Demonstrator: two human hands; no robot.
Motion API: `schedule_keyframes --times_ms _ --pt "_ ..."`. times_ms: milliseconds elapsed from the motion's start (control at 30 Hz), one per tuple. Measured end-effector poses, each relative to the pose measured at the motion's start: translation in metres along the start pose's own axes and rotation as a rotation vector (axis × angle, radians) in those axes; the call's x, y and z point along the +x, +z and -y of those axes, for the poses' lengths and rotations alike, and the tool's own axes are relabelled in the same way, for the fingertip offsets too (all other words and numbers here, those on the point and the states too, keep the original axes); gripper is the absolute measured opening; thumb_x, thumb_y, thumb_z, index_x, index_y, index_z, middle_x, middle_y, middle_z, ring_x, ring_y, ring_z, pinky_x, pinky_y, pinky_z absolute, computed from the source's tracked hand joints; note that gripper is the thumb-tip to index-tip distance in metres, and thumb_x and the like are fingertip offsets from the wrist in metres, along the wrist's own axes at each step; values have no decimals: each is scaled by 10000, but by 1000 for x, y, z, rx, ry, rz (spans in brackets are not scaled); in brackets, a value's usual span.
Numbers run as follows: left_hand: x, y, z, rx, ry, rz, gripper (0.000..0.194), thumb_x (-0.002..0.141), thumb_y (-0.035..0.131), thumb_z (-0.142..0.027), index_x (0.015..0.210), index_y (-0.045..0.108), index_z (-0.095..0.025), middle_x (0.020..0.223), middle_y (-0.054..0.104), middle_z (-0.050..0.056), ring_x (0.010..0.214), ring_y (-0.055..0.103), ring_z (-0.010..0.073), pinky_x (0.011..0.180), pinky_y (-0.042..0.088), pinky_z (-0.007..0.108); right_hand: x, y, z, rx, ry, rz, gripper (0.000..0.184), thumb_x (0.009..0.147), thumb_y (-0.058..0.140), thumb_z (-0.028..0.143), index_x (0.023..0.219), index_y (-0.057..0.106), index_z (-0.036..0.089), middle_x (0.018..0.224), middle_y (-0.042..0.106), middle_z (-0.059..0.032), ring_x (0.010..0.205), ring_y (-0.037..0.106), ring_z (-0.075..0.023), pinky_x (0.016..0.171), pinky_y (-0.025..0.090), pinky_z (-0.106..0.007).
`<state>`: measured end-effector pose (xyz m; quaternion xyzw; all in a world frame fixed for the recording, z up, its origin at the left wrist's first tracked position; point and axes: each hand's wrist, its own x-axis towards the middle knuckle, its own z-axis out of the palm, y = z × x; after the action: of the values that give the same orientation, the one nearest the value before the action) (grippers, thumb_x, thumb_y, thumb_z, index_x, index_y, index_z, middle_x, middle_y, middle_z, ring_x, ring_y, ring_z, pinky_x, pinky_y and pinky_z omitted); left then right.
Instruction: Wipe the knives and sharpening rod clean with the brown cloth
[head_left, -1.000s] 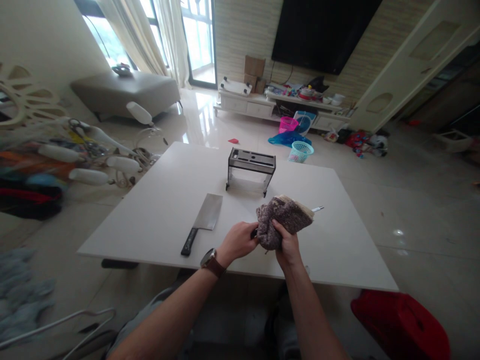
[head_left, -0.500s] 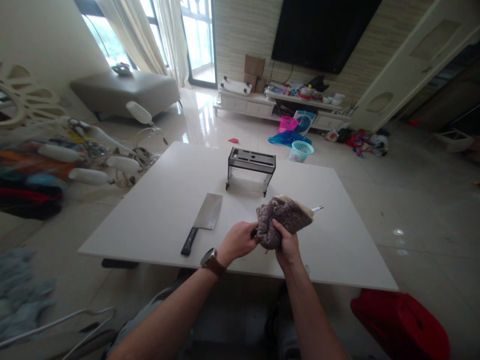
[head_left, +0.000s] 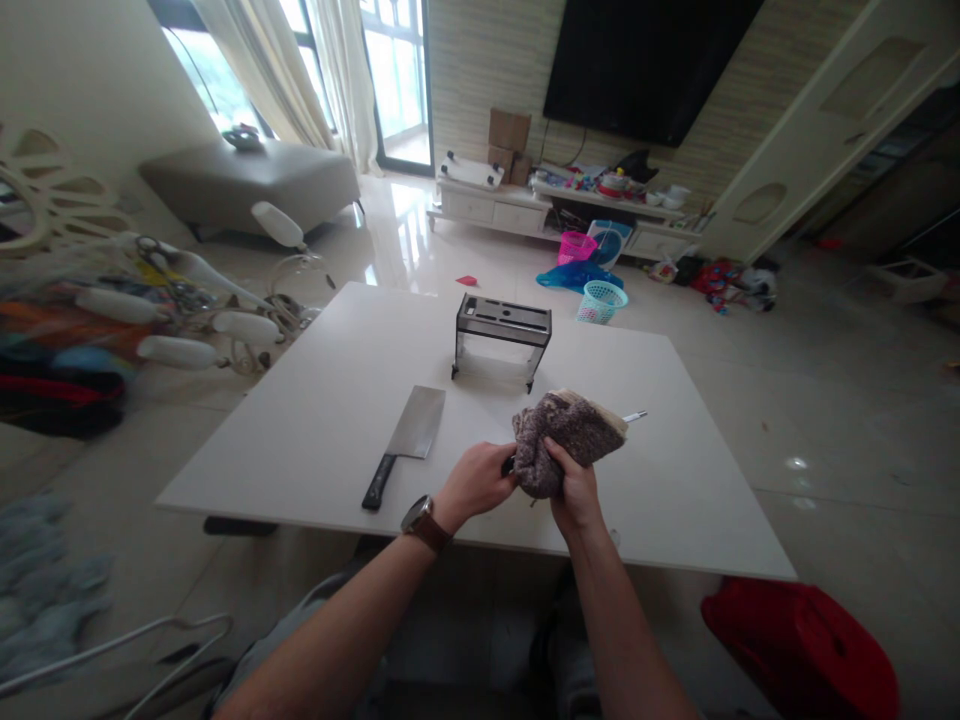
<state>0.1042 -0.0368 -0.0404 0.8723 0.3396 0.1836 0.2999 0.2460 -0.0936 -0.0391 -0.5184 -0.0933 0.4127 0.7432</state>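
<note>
The cloth [head_left: 574, 435] is brown-purple, thick and fuzzy, with a paler beige band along its far edge. It is folded and bunched, thickest at its left end. Position: above the near half of the desk [head_left: 697, 490], right of center. The right hand [head_left: 576, 490] grips the cloth from below, thumb pressed on top. The left hand [head_left: 480, 478] is closed at the left end of the cloth, on what appears to be a dark handle [head_left: 509, 466]; the fingers hide most of it. A slim, pale tip [head_left: 636, 416] projects past the cloth's right end; its exact form is too small to tell.

Clearances: the stand [head_left: 504, 318] is upright just beyond the cloth. The cleaver [head_left: 420, 425] lies flat left of the left hand, its black grip near the desk's front edge. Both forearms cross that edge. Bare desk surface extends from the cloth to the right edge.
</note>
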Motion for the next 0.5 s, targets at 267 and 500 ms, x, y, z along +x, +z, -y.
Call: schedule_keyframes --times_ms 267,500 --pt "0 0 0 -3 -3 -5 102 900 597 -267 872 678 -212 860 770 77 814 720 245 655 353 305 1 0 0 8 4 -8 475 578 922 258 1022 785 158 1057 812 -71 1059 745 -276 1013 588 -469" --pt "0 -1 -2 -6 -4 4 109 905 597 -278 884 681 -210 869 773 75 821 718 243 659 361 298 0 0 0 9 1 -18 477 574 925 251 1020 787 155 1058 814 -77 1032 753 -275 1021 586 -478"
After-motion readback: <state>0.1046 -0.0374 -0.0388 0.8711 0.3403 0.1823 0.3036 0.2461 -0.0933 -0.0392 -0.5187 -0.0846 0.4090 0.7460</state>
